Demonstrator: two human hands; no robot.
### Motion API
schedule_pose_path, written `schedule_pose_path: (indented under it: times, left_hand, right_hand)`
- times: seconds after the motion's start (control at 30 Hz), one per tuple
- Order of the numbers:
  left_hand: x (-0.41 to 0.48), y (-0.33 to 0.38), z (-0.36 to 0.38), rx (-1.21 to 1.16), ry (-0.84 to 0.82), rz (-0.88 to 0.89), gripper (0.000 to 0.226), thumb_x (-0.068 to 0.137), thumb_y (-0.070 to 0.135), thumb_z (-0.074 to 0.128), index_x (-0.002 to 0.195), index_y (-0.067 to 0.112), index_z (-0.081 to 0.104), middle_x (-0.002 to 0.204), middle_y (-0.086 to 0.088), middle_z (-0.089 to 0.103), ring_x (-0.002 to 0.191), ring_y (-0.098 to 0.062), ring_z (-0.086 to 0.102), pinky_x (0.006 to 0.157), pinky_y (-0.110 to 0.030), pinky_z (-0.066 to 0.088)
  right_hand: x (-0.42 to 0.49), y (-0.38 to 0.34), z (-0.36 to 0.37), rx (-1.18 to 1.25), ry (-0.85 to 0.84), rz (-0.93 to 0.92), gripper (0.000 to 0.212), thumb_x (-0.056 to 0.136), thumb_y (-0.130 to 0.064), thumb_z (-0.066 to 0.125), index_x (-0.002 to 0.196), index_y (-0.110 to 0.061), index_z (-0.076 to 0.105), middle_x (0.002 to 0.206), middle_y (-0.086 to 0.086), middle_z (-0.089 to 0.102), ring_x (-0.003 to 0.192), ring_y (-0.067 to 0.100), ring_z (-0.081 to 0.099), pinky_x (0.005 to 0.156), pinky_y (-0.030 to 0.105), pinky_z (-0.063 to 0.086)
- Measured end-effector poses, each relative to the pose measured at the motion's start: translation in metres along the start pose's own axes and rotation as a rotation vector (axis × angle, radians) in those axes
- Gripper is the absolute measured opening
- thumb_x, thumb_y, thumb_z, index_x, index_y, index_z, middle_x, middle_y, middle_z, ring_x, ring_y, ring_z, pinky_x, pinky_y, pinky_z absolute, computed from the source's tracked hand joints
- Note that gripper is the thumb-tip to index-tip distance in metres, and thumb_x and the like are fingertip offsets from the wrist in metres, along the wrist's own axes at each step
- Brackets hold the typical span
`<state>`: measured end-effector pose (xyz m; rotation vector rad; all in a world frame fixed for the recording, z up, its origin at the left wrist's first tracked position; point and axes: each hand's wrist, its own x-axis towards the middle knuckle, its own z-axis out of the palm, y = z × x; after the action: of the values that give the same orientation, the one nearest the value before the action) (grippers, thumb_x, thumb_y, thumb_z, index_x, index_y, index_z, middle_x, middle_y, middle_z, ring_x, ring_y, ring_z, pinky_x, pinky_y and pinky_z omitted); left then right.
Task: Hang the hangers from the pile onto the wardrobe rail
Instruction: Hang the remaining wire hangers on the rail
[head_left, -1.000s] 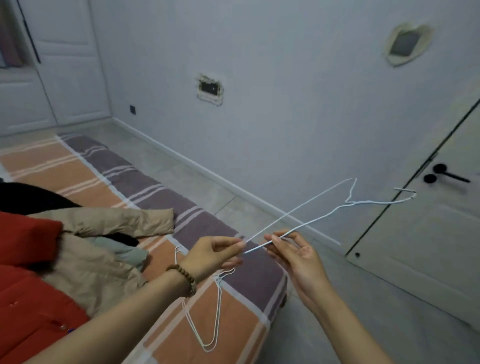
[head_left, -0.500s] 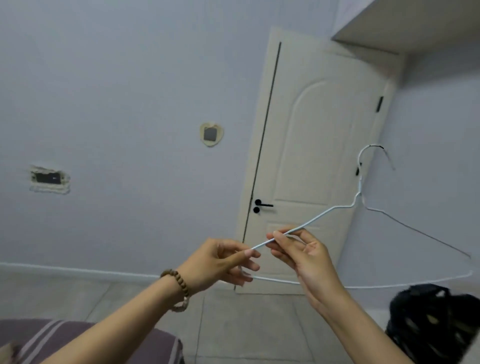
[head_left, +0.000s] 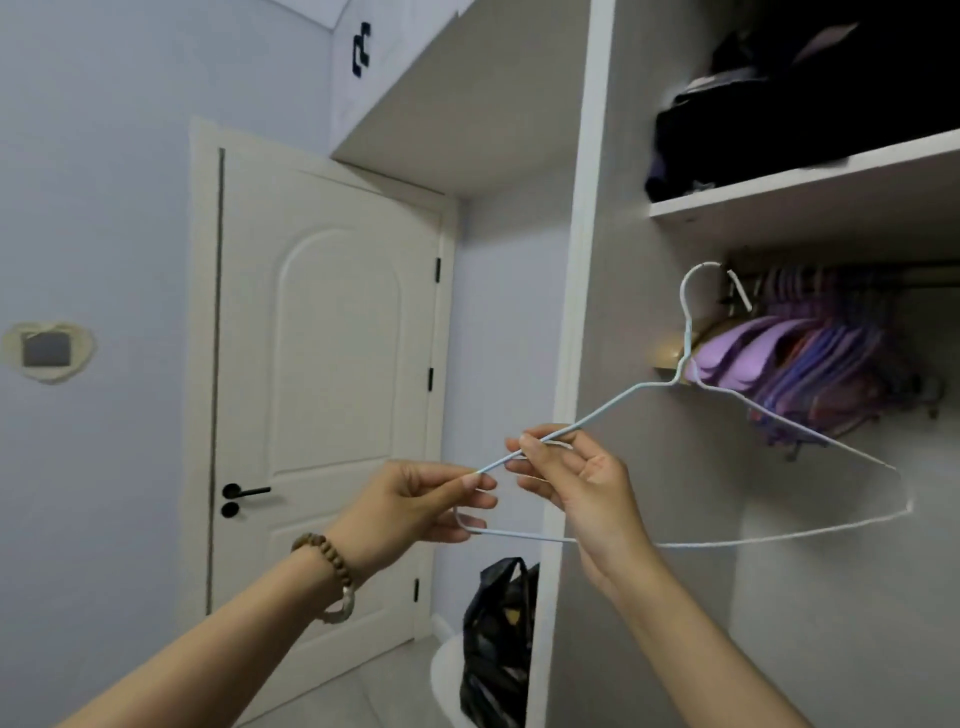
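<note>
Left hand (head_left: 415, 501), right hand (head_left: 584, 486) fingers (head_left: 532, 448) pinch wire hanger (head_left: 608, 406) shoulder (hook (head_left: 684, 293) upright).

Single view: the wide-angle camera on my head. It faces forward, tilted a little upward, at the open wardrobe (head_left: 584, 208), whose upright stands near frame centre. The door (head_left: 332, 364) fills the left half. Close range: my forearms enter at the bottom edge, with my left hand (head_left: 415, 504) and right hand (head_left: 576, 483) mid-frame. The rail (head_left: 924, 271) lies upper right, under the shelf (head_left: 805, 174) edge.
</note>
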<state>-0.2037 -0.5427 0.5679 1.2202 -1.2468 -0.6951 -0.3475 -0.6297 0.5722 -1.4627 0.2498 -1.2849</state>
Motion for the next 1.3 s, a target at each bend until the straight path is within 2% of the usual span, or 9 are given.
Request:
schedule_pose_path:
  times: [0.1, 0.3, 0.47, 0.57, 0.63, 0.73, 0.9, 1.03, 1.3]
  left_hand:
    - [0.037, 0.006, 0.053, -0.043, 0.004, 0.039, 0.017, 0.089, 0.014, 0.056, 0.087, 0.013, 0.072, 0.079, -0.002, 0.075, 0.067, -0.013, 0.071, 0.062, -0.019, 0.057]
    - [0.097, 0.014, 0.146, -0.114, -0.001, 0.105, 0.015, 0.089, 0.012, 0.057, 0.086, 0.012, 0.072, 0.076, 0.0, 0.074, 0.064, -0.013, 0.07, 0.062, -0.021, 0.058]
    - [0.139, 0.023, 0.216, -0.157, -0.07, 0.147, 0.016, 0.091, 0.011, 0.055, 0.089, 0.009, 0.071, 0.074, 0.001, 0.072, 0.059, -0.007, 0.068, 0.06, -0.018, 0.057]
    - [0.16, 0.034, 0.251, -0.122, -0.137, 0.207, 0.016, 0.092, 0.011, 0.054, 0.094, 0.01, 0.07, 0.083, -0.006, 0.07, 0.063, -0.005, 0.065, 0.062, -0.016, 0.055]
    - [0.17, 0.043, 0.271, -0.123, -0.181, 0.225, 0.017, 0.093, 0.008, 0.052, 0.091, 0.011, 0.068, 0.085, -0.007, 0.068, 0.064, -0.003, 0.062, 0.062, -0.016, 0.055]
    - [0.183, 0.054, 0.297, -0.203, -0.247, 0.166, 0.017, 0.094, 0.009, 0.049, 0.101, 0.009, 0.065, 0.089, -0.003, 0.067, 0.064, -0.001, 0.062, 0.063, -0.017, 0.056]
    - [0.198, 0.067, 0.322, -0.234, -0.318, 0.06, 0.015, 0.095, 0.021, 0.05, 0.103, 0.014, 0.061, 0.113, -0.007, 0.065, 0.092, -0.017, 0.064, 0.076, -0.025, 0.057]
    - [0.207, 0.071, 0.327, -0.23, -0.336, 0.008, 0.02, 0.096, 0.022, 0.046, 0.11, 0.014, 0.057, 0.119, -0.008, 0.064, 0.092, -0.014, 0.066, 0.078, -0.027, 0.055]
    - [0.207, 0.053, 0.315, -0.196, -0.35, -0.082, 0.028, 0.097, 0.02, 0.044, 0.119, 0.008, 0.055, 0.109, -0.008, 0.067, 0.09, -0.018, 0.064, 0.074, -0.022, 0.054]
  right_hand:
    - [0.025, -0.011, -0.051, -0.06, 0.054, -0.06, 0.007, 0.087, -0.009, 0.062, 0.094, -0.011, 0.06, 0.079, 0.002, 0.075, 0.069, 0.01, 0.069, 0.063, 0.019, 0.053]
    - [0.064, -0.029, -0.139, -0.195, 0.199, -0.21, 0.048, 0.088, -0.007, 0.061, 0.127, -0.016, 0.035, 0.072, -0.003, 0.074, 0.06, 0.007, 0.066, 0.052, 0.016, 0.049]
    - [0.097, -0.044, -0.211, -0.334, 0.33, -0.266, 0.067, 0.091, -0.011, 0.056, 0.146, -0.016, 0.018, 0.062, 0.012, 0.061, 0.042, 0.002, 0.045, 0.05, 0.018, 0.033]
    - [0.114, -0.061, -0.25, -0.314, 0.369, -0.286, 0.061, 0.092, -0.008, 0.054, 0.146, -0.012, 0.024, 0.046, -0.008, 0.049, 0.041, 0.001, 0.037, 0.051, 0.019, 0.033]
    - [0.126, -0.073, -0.274, -0.32, 0.423, -0.304, 0.049, 0.09, -0.014, 0.058, 0.135, -0.009, 0.04, 0.062, -0.012, 0.056, 0.049, -0.002, 0.038, 0.052, 0.015, 0.032]
    - [0.141, -0.086, -0.306, -0.354, 0.488, -0.286, 0.039, 0.09, -0.014, 0.057, 0.127, -0.014, 0.045, 0.064, -0.011, 0.062, 0.049, -0.005, 0.041, 0.056, 0.015, 0.031]
    - [0.155, -0.106, -0.328, -0.293, 0.485, -0.164, 0.046, 0.094, -0.003, 0.049, 0.138, -0.009, 0.036, 0.076, 0.009, 0.057, 0.031, -0.001, 0.032, 0.032, 0.012, 0.025]
    - [0.168, -0.107, -0.34, -0.283, 0.471, -0.074, 0.027, 0.093, 0.0, 0.047, 0.119, -0.008, 0.048, 0.069, 0.007, 0.051, 0.029, 0.0, 0.031, 0.031, 0.012, 0.021]
    - [0.161, -0.075, -0.353, -0.48, 0.471, 0.021, 0.038, 0.092, -0.013, 0.056, 0.128, -0.004, 0.048, 0.067, 0.002, 0.055, 0.036, 0.001, 0.039, 0.033, 0.013, 0.028]
